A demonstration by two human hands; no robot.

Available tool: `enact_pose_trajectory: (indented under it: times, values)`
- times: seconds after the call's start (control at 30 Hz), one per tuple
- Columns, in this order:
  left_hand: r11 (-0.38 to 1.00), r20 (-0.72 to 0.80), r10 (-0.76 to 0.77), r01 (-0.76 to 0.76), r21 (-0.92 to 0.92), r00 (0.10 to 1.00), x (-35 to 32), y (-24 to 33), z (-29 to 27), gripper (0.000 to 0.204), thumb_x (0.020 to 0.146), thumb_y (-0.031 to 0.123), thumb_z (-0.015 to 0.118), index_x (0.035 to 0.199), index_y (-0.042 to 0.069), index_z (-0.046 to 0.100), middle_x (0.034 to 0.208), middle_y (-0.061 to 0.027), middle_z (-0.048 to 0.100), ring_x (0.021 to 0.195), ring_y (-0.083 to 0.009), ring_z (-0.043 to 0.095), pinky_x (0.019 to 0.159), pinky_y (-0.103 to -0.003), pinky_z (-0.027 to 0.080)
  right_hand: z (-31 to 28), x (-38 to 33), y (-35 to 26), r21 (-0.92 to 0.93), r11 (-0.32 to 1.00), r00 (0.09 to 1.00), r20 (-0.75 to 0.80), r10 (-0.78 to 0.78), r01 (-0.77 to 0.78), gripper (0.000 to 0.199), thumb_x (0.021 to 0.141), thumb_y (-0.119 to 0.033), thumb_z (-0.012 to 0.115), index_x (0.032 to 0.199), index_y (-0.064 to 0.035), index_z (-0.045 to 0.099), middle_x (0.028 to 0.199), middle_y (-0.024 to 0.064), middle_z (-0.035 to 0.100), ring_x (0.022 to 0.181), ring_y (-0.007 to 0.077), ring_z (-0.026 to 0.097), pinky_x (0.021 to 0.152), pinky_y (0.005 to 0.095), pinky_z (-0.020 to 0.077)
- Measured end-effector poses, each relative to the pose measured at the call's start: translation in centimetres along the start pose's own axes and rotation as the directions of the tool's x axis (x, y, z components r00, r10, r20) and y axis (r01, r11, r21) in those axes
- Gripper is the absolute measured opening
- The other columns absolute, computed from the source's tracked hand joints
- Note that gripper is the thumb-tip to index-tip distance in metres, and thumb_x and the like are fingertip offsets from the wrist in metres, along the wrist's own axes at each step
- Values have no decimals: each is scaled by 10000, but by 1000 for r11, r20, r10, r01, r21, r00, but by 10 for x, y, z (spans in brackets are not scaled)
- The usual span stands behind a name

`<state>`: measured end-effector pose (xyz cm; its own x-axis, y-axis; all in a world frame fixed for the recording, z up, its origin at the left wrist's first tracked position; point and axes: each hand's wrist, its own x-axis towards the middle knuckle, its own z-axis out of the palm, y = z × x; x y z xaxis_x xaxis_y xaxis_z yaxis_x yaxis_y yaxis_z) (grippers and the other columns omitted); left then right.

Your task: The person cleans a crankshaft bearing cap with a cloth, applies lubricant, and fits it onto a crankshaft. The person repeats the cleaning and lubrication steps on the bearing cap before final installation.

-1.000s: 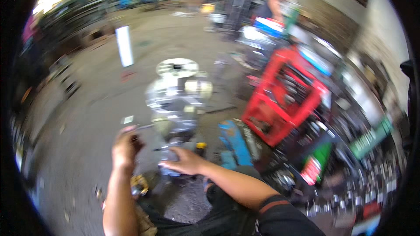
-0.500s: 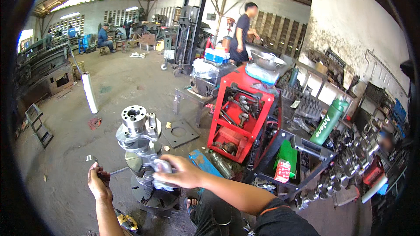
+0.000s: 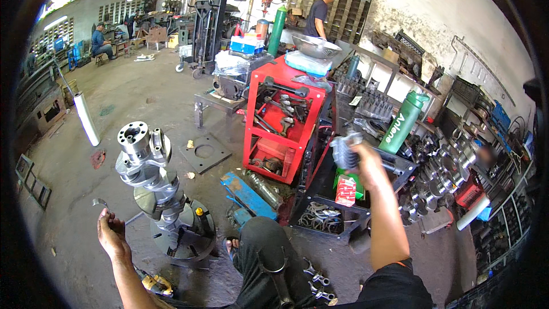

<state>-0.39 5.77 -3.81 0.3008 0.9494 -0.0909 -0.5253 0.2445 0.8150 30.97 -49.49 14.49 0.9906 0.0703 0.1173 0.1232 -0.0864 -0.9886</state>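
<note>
A bare crankshaft (image 3: 151, 180) stands on end on the floor to the person's front left, its lower part at a slotted dark disc (image 3: 203, 228), whose broad footprint probably serves to hold so tall a piece upright. The left hand (image 3: 114, 237) is just beside it, fingers drawn narrow around a small curved metal piece (image 3: 99, 202) that pokes up past the fingertips; gripping it low like this seems to leave most of its surface uncovered. The right hand (image 3: 369, 163) reaches well apart, over the near side of a black cart (image 3: 337, 203), closed on a crumpled grey-white bundle (image 3: 345, 151); motion blur hides whether this is cloth or plastic. A green bottle (image 3: 403, 123) stands just beyond that hand, and a red-and-white box (image 3: 346, 190) sits lower in the cart, likely kept there for easy reach. The red trolley (image 3: 250, 129) holds hand tools on slanted shelves, an angle that presumably keeps them visible and within grasp. The crankshaft itself looks clean and bright grey: a round, polished top end with a ring of holes, then offset webs and smooth journals stepping from side to side down its length. The curved piece shows a dull silvery, thin-walled arc, too small to judge for wear.
</note>
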Motion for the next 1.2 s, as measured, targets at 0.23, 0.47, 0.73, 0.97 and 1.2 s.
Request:
enact_pose_trajectory:
  times: [0.23,0.47,0.73,0.97,1.2]
  values:
    - [999,-1,-23,23,26,1000,-3,-5,5,217,939,283,674,1116,156,677,879,54,616,714,-72,556,713,-258,479,-100,40,-13,-287,957,950,-288,-120,34,463,966,-314,703,1235,51,611,956,95,705,859,156,685,593,292,585]
    - [999,32,-19,17,50,999,-6,-4,0,212,938,298,682,1103,166,685,883,61,623,713,-60,556,706,-256,477,-122,66,23,-485,862,896,-303,-325,148,407,930,-283,752,1111,80,713,952,128,753,846,144,679,784,294,524]
    - [998,12,-38,37,55,999,-7,3,-6,208,944,298,677,1102,163,683,892,65,613,722,-59,540,724,-241,461,-134,61,19,-652,751,908,-245,-341,106,426,933,-345,735,980,78,723,831,137,727,745,163,630,719,334,502]
    - [999,25,-19,18,30,1000,-8,3,-4,200,952,278,669,1105,150,672,877,62,579,703,-65,495,695,-248,438,-136,66,25,-664,736,884,-260,-389,128,388,919,-269,765,1079,82,719,854,66,718,760,126,623,727,291,500]
    - [999,-90,34,-35,-6,995,-13,8,8,266,936,246,692,1130,64,682,884,-10,624,676,-99,503,651,-274,444,-88,8,8,-687,600,602,-291,-744,409,270,951,-124,712,1181,-3,639,922,30,627,819,121,540,771,277,467]
